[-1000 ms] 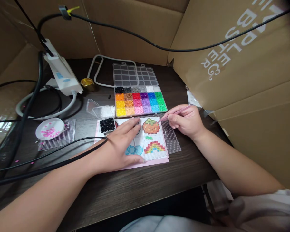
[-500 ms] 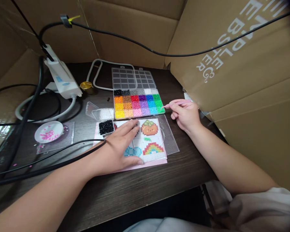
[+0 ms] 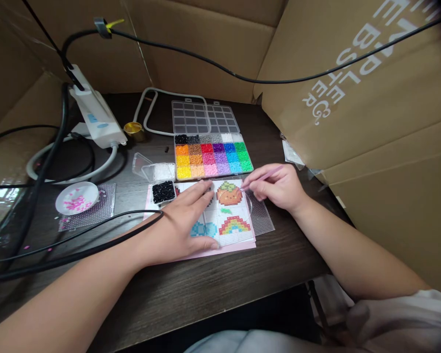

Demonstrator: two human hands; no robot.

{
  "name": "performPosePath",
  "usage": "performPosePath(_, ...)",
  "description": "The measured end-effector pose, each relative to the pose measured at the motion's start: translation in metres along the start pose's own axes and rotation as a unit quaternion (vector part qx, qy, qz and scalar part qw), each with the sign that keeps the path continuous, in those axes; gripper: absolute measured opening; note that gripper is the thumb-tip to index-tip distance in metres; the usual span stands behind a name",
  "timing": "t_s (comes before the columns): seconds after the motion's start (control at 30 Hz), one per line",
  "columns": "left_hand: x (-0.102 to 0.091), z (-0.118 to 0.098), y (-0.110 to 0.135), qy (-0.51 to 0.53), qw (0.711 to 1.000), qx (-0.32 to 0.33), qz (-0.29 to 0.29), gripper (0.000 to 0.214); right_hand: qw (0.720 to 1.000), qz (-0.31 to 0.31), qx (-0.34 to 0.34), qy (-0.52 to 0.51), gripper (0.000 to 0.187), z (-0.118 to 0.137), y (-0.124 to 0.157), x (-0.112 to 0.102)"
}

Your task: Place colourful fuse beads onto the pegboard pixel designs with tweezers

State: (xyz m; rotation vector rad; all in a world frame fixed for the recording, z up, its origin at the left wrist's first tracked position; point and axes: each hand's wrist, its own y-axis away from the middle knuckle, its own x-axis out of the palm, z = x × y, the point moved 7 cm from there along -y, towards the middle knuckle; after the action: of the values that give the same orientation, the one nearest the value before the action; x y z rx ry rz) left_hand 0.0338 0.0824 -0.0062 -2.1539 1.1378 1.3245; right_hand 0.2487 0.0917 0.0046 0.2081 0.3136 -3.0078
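Note:
My left hand (image 3: 185, 215) lies flat with its fingers spread across the pattern sheet (image 3: 213, 211), holding nothing. Pink tweezers (image 3: 266, 175) are pinched in my right hand (image 3: 279, 186), their tip close to the orange fruit picture (image 3: 230, 193) on the sheet. A few green beads (image 3: 226, 211) lie between that picture and the rainbow picture (image 3: 234, 225). Whether a bead sits in the tweezer tip is too small to tell. A clear pegboard (image 3: 261, 215) sticks out from the sheet's right side. Behind the sheet stands an open bead box (image 3: 213, 177) with many coloured compartments.
A small box of black beads (image 3: 163, 191) rests at the sheet's upper left, near a box of white beads (image 3: 164, 171). Further left, a white dish with pink beads (image 3: 61, 201) sits on another pegboard (image 3: 108, 206). A black cable (image 3: 132, 241) crosses over my left forearm. Cardboard walls surround the table.
My right hand has moved left and toward me with the tweezers, from the green compartments of the bead box to the orange fruit picture. My left hand has stayed on the sheet.

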Motion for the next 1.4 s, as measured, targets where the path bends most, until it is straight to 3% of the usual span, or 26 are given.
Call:
performPosePath(0.1,0.001,0.0,0.0,-0.004,1.0,0.001,0.0,0.102,0.997,0.08,-0.007,0.021,0.011,0.007,0.008,0.017)
performPosePath(0.2,0.002,0.001,-0.001,-0.002,1.0,0.002,-0.003,0.103,0.994,0.105,-0.014,0.022,0.01,0.008,0.009,0.023)
performPosePath(1.4,0.0,0.0,0.001,0.01,1.0,0.013,-0.014,0.097,0.994,0.106,0.013,0.031,0.006,0.005,0.008,0.026)
